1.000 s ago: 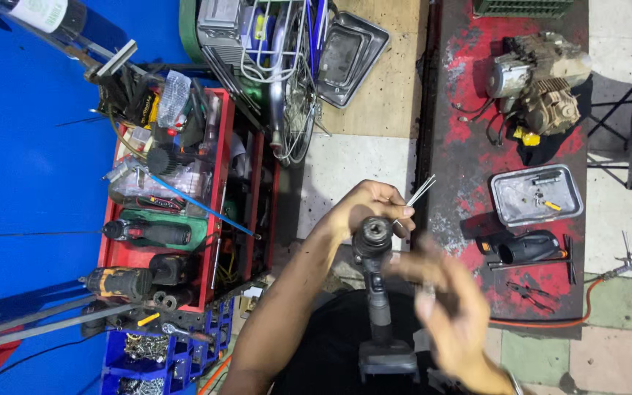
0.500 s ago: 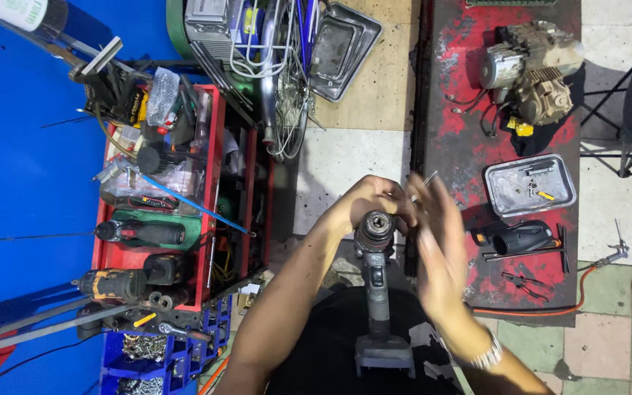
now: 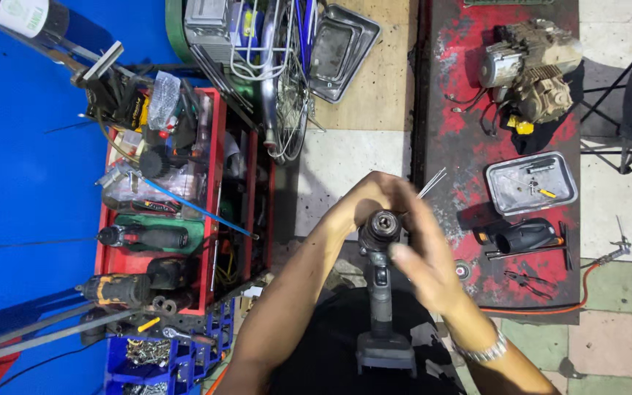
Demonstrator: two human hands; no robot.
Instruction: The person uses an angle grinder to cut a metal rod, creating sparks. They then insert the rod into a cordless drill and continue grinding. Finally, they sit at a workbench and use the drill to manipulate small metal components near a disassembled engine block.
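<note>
- A dark grey cordless drill (image 3: 382,292) is being held upright in the middle of the view, chuck (image 3: 381,223) facing up toward the camera and battery base (image 3: 385,355) lowest, just above the person's dark lap.
- The left hand (image 3: 363,197) is being kept closed around the drill's head, fingers wrapped behind and beside the chuck.
- The right hand (image 3: 422,256) is being seen blurred, lying against the right side of the chuck and upper body; fingers are being held loosely curled, and whether they are clamped on the drill cannot be told. A metal watch (image 3: 480,350) is being worn on that wrist.
- A thin metal rod (image 3: 431,183) is being seen sticking out just past the left hand's fingers; what is carrying it cannot be told.
- A red counter (image 3: 469,132) is lying to the right of the hands, bearing a small engine (image 3: 528,69) at its far end, a metal tray (image 3: 532,183) with small parts, and a black tool (image 3: 521,235) just below the tray.
- A red tool cart (image 3: 213,146) is standing well to the left, being filled with power tools, among them a green drill (image 3: 144,238) and an orange-and-black drill (image 3: 122,287).
- A blue bin (image 3: 151,355) of metal hardware is sitting below the cart.
- A wheel with spokes (image 3: 287,88) is standing at the top centre, beside stacked metal pans (image 3: 341,47).
</note>
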